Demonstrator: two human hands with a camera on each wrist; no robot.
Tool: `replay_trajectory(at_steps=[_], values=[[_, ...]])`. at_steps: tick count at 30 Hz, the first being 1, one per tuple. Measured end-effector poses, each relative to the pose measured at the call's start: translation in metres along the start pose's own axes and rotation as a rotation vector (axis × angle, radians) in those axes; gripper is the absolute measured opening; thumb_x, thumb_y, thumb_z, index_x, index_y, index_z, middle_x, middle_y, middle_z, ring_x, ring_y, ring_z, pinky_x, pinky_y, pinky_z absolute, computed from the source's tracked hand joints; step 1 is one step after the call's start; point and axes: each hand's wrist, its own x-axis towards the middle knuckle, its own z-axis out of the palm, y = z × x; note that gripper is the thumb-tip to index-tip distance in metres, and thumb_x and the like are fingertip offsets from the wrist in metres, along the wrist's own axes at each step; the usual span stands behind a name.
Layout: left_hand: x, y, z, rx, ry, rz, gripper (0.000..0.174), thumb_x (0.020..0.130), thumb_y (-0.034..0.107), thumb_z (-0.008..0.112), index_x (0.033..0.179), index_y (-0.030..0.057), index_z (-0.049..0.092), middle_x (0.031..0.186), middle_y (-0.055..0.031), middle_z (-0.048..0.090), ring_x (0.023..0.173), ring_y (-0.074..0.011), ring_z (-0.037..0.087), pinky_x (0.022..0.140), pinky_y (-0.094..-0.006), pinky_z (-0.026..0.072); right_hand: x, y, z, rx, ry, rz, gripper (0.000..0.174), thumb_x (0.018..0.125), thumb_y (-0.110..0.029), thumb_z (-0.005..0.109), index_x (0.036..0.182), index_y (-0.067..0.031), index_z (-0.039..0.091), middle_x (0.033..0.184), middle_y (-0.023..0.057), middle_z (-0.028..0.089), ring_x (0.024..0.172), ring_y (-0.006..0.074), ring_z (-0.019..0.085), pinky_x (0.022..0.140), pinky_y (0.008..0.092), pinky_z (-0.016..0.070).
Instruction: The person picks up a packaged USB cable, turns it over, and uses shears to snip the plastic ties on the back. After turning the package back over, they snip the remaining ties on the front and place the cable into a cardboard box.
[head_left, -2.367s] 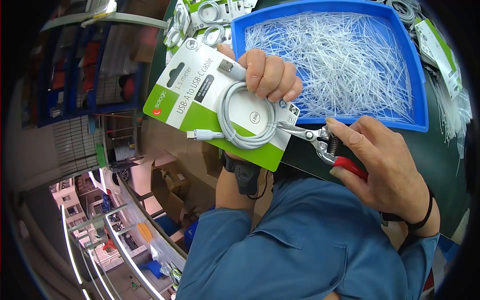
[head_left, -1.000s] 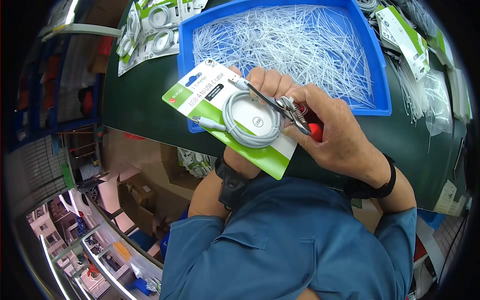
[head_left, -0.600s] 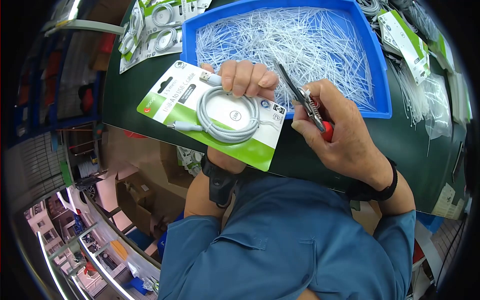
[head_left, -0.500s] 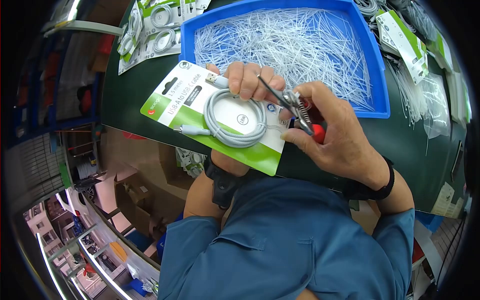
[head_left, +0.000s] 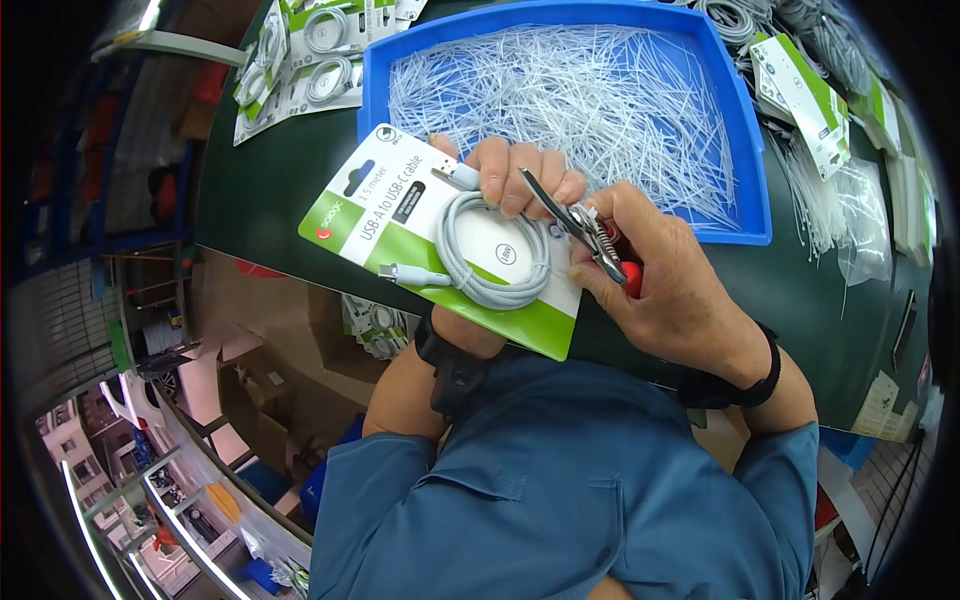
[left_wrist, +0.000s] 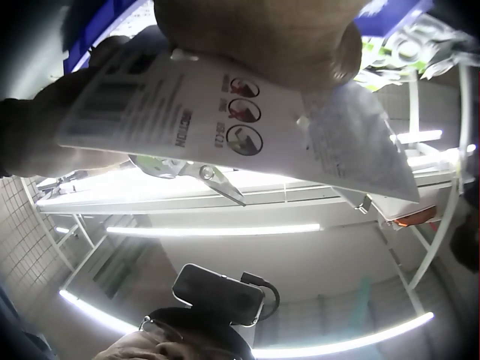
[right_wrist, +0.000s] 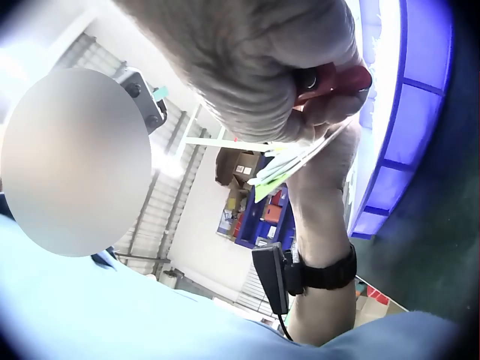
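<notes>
My left hand (head_left: pixel 525 180) grips a white and green cable card (head_left: pixel 345 215) by its far edge, fingers curled over the front. A coiled grey USB cable (head_left: pixel 447 250) lies on the card, its USB-A plug beside my left fingers and its USB-C plug (head_left: pixel 415 274) pointing left. In my right hand (head_left: pixel 675 280) is a pair of red-handled pruning snips (head_left: pixel 592 236), the blade tip overlapping the card's right part near my left fingertips. The left wrist view shows the printed back of the card (left_wrist: pixel 180 112) with the snips' blades (left_wrist: pixel 214 178) below it. The red handle (right_wrist: pixel 330 84) shows in my right hand.
A blue tray (head_left: pixel 756 200) full of loose white cable ties stands just beyond my hands on the dark green table (head_left: pixel 270 215). More carded cables (head_left: pixel 325 80) lie at the back left. Carded cables (head_left: pixel 800 100), long ties (head_left: pixel 805 195) and a plastic bag (head_left: pixel 865 220) lie at right.
The snips were first at the coil's right side, tips at its tie. They turned, pulled away to the right of the card, then came back over its right edge. The left hand kept its grip.
</notes>
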Motion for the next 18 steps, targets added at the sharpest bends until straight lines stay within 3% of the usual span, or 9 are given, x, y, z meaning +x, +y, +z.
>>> replay_trajectory(at_steps=[4, 6, 7, 10, 12, 13, 16, 18], values=[[-0.009, 0.026, 0.012, -0.021, 0.139, 0.084, 0.052, 0.117, 0.037, 0.037, 0.07, 0.0135, 0.043, 0.067, 0.0003, 0.036, 0.072, -0.0152, 0.035, 0.08, -0.0344, 0.0376, -0.002, -0.005, -0.011, 0.005, 0.008, 0.045, 0.031, 0.09, 0.003, 0.077, 0.111, -0.0033, 0.056, 0.088, 0.0082, 0.064, 0.078, 0.0186, 0.067, 0.073, 0.0332, 0.0519], [-0.012, 0.056, -0.001, 0.011, -0.034, 0.212, 0.054, 0.117, 0.04, 0.034, 0.072, 0.0128, 0.046, 0.067, -0.0012, 0.036, 0.072, -0.0167, 0.036, 0.085, -0.0369, 0.0385, 0.0, -0.001, -0.02, -0.04, 0.062, 0.071, 0.039, 0.087, 0.003, 0.079, 0.117, -0.0028, 0.055, 0.09, 0.0161, 0.065, 0.081, 0.0336, 0.067, 0.074, 0.0397, 0.0526], [-0.017, 0.074, 0.004, 0.061, -0.013, 0.255, 0.054, 0.117, 0.039, 0.035, 0.072, 0.0128, 0.045, 0.067, -0.0012, 0.036, 0.071, -0.0166, 0.035, 0.083, -0.0369, 0.0381, 0.0, 0.002, -0.026, -0.062, 0.091, 0.082, 0.043, 0.085, 0.003, 0.08, 0.119, -0.0025, 0.055, 0.091, 0.02, 0.065, 0.082, 0.0411, 0.067, 0.074, 0.043, 0.0529], [-0.044, 0.129, 0.012, 0.379, -0.006, 0.468, 0.055, 0.117, 0.042, 0.035, 0.07, 0.0127, 0.041, 0.067, -0.001, 0.035, 0.07, -0.0161, 0.032, 0.076, -0.0358, 0.0352, 0.005, 0.012, -0.038, -0.219, 0.223, 0.042, 0.042, 0.085, 0.006, 0.076, 0.12, -0.0022, 0.056, 0.092, 0.0199, 0.065, 0.083, 0.0408, 0.066, 0.076, 0.0435, 0.053], [-0.076, 0.184, -0.005, 0.677, -0.037, 0.586, 0.048, 0.113, 0.037, 0.047, 0.072, 0.0126, 0.04, 0.067, -0.0021, 0.036, 0.07, -0.0161, 0.035, 0.078, -0.0331, 0.0367, 0.008, 0.018, -0.048, -0.359, 0.31, 0.069, 0.043, 0.083, 0.011, 0.07, 0.122, -0.0018, 0.056, 0.096, 0.0208, 0.065, 0.086, 0.0402, 0.066, 0.079, 0.0438, 0.053], [-0.095, 0.209, -0.016, 0.851, 0.037, 0.703, 0.047, 0.112, 0.038, 0.047, 0.074, 0.0122, 0.041, 0.067, -0.0019, 0.036, 0.07, -0.0163, 0.035, 0.077, -0.0338, 0.0372, 0.01, 0.025, -0.05, -0.387, 0.368, 0.038, 0.048, 0.081, 0.014, 0.066, 0.126, -0.0009, 0.056, 0.099, 0.0218, 0.065, 0.088, 0.0388, 0.066, 0.081, 0.0437, 0.0527], [-0.19, 0.321, -0.077, 1.34, 0.387, 0.952, 0.05, 0.112, 0.049, 0.044, 0.081, 0.0113, 0.051, 0.069, -0.0014, 0.046, 0.072, -0.0168, 0.045, 0.075, -0.0381, 0.0439, 0.013, 0.029, -0.058, -0.384, 0.429, 0.053, 0.049, 0.085, 0.007, 0.073, 0.131, 0.0012, 0.057, 0.103, 0.0199, 0.067, 0.092, 0.0361, 0.067, 0.084, 0.0415, 0.0531], [-0.193, 0.33, -0.059, 1.178, 0.994, 1.303, 0.059, 0.113, 0.057, 0.038, 0.083, 0.0093, 0.057, 0.073, -0.003, 0.054, 0.076, -0.0178, 0.052, 0.076, -0.037, 0.0448, 0.016, 0.022, -0.062, -0.363, 0.409, 0.074, 0.049, 0.086, 0.002, 0.076, 0.132, 0.0016, 0.057, 0.104, 0.0196, 0.068, 0.092, 0.0348, 0.067, 0.086, 0.0417, 0.053]])
